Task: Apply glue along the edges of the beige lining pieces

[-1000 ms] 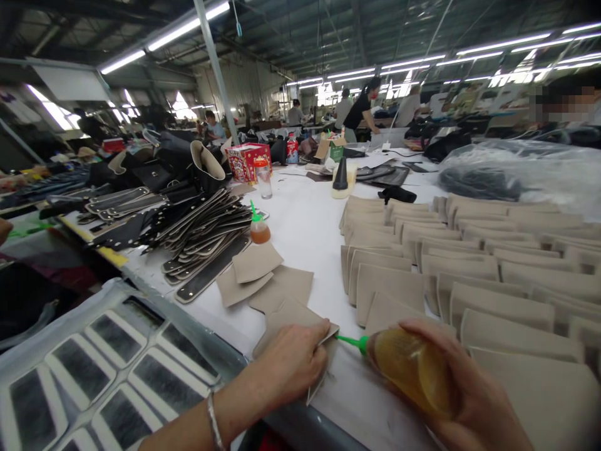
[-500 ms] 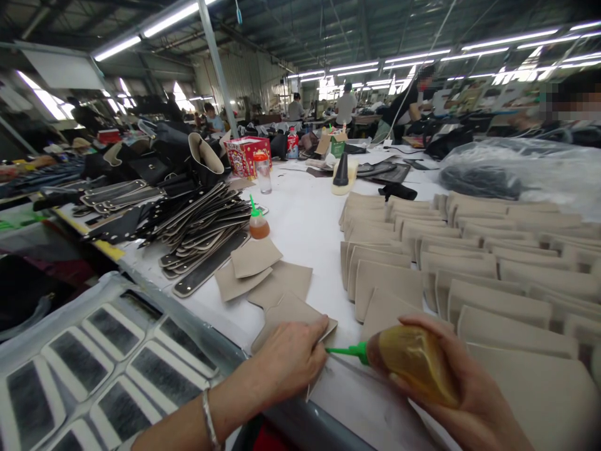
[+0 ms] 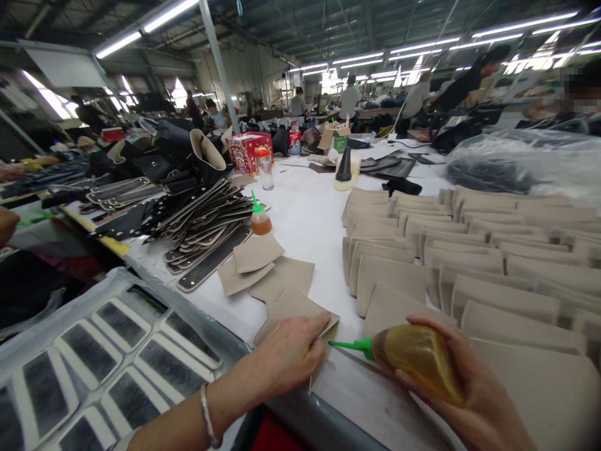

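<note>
My left hand (image 3: 293,352) is closed on a beige panel (image 3: 293,307) near the table's front edge, index finger pressed on its top and thumb side at its edge. My right hand (image 3: 469,382) grips a squeeze bottle (image 3: 416,360) of amber liquid, tilted on its side. The bottle's thin green nozzle (image 3: 347,344) points left, its tip right beside my left fingertips and the panel's edge. More loose beige panels (image 3: 258,254) lie just beyond my left hand. Rows of overlapping beige panels (image 3: 389,279) spread out to the right.
A second green-tipped bottle (image 3: 261,222) stands by a pile of black straps (image 3: 206,219). Behind are a clear cup (image 3: 265,172), a red box (image 3: 246,152) and a black cone (image 3: 345,166). A tray of framed dark panels (image 3: 89,354) sits at lower left. Co-workers (image 3: 349,97) are in the background.
The view has shifted slightly. The nozzle tip sits a little higher beside my left fingers. Both hands keep their hold. In the background, the dark-clothed person at right has moved further right.
</note>
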Demonstrator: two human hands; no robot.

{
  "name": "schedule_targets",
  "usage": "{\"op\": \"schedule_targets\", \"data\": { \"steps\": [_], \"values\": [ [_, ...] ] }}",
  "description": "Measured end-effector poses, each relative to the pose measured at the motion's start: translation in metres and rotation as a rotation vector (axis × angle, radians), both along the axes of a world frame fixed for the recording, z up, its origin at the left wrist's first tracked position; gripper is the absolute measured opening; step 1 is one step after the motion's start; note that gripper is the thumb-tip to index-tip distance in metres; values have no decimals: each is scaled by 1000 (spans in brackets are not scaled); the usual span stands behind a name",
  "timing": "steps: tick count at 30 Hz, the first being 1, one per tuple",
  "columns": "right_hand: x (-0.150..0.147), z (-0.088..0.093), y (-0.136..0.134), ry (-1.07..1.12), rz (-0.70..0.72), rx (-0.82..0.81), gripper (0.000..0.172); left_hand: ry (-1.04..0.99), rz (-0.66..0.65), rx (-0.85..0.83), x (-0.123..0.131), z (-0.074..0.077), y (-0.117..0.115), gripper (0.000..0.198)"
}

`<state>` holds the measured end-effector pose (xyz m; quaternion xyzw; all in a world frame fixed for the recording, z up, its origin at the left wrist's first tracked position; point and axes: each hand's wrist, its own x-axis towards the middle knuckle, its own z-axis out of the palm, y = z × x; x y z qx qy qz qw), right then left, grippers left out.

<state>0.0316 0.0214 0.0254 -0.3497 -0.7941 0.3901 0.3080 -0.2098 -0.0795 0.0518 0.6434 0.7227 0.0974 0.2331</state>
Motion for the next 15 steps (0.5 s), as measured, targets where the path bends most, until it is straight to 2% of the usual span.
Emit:
{"op": "schedule_targets", "data": {
  "steps": [3, 7, 10, 12, 15],
  "values": [
    [-1, -2, -10, 35, 11, -93, 49, -21, 6, 12, -1, -1, -2, 52],
    [0, -5, -17, 45, -100, -133, 50, -54, 26, 30, -1, -3, -3, 52],
    [3, -10, -19, 29, -27, -112, 51, -57, 31, 30, 0, -4, -4, 52],
    [3, -11, -23, 58, -15, -155, 52, -46, 36, 30, 2, -4, -5, 53],
    [0, -10, -33, 81, -133, -238, 57, -26, 44, 29, 3, -3, -6, 52]
  ]
}}
